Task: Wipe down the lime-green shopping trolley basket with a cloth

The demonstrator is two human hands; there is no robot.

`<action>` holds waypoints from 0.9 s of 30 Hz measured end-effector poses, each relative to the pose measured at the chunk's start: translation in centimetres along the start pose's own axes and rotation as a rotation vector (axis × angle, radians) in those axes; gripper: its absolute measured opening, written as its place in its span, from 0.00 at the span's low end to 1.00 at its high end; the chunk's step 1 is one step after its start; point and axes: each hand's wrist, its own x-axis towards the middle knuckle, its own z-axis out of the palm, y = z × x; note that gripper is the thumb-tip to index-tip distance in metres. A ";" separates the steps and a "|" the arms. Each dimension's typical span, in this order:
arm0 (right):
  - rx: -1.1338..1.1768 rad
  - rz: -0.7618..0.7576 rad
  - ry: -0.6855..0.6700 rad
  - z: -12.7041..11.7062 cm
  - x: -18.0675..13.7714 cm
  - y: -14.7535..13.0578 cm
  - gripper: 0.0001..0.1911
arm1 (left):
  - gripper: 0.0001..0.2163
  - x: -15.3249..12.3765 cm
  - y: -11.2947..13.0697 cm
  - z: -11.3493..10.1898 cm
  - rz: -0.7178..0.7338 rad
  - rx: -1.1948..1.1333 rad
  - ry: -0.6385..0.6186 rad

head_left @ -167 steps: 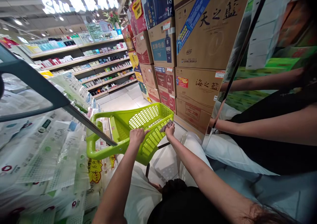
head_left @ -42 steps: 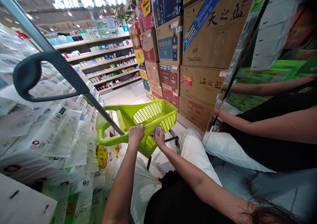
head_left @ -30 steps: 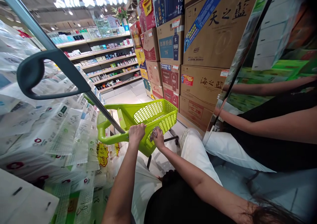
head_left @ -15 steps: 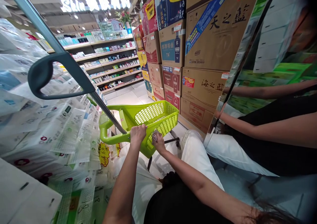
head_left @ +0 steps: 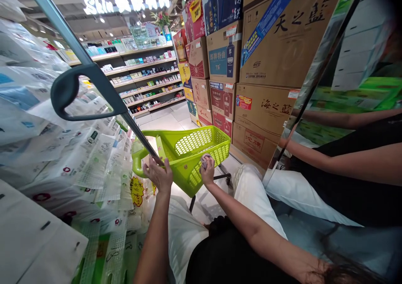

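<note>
A bright green cart basket [head_left: 176, 173] with perforated panels stands in front of me on dark legs. My left hand [head_left: 159, 176] is at its near rim, fingers apart, beside the lower end of a grey metal pole [head_left: 140, 135]. Whether the fingertips touch the pole or the rim I cannot tell. In my right hand [head_left: 207, 174] is a crumpled greyish cloth [head_left: 204, 162], bunched in the fingers against the outer side of the basket. A dark grey loop handle [head_left: 91, 93] is fixed higher on the pole.
Stacked cartons [head_left: 266, 104] rise on the right, beside a mirror-like panel [head_left: 329, 150] reflecting my arms. Plastic-wrapped packs [head_left: 72, 150] are piled on the left, with a white box [head_left: 40, 238] nearer me. Product shelves [head_left: 147, 72] stand beyond the tiled floor [head_left: 163, 118].
My left hand has let go of the rim, shifted left to the pole's base and spread its fingers. The right hand with the cloth has moved slightly up along the basket's side.
</note>
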 end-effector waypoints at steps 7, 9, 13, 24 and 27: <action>-0.074 -0.311 -0.296 -0.3 -0.9 1.2 0.19 | 0.27 0.4 -0.3 1.7 0.077 -0.121 0.106; -0.113 -0.237 -0.188 -0.6 0.2 1.7 0.18 | 0.23 0.3 -0.6 2.2 0.117 -0.128 0.153; -0.152 -0.209 -0.150 0.8 -0.4 1.1 0.19 | 0.19 0.7 -0.5 2.2 0.141 -0.054 0.166; -0.183 -0.181 -0.219 0.7 -1.0 0.9 0.21 | 0.16 2.1 -1.2 1.8 0.225 0.079 0.017; -0.215 -0.280 -0.323 1.4 -1.3 0.0 0.22 | 0.16 2.2 -1.2 1.8 0.219 0.072 0.000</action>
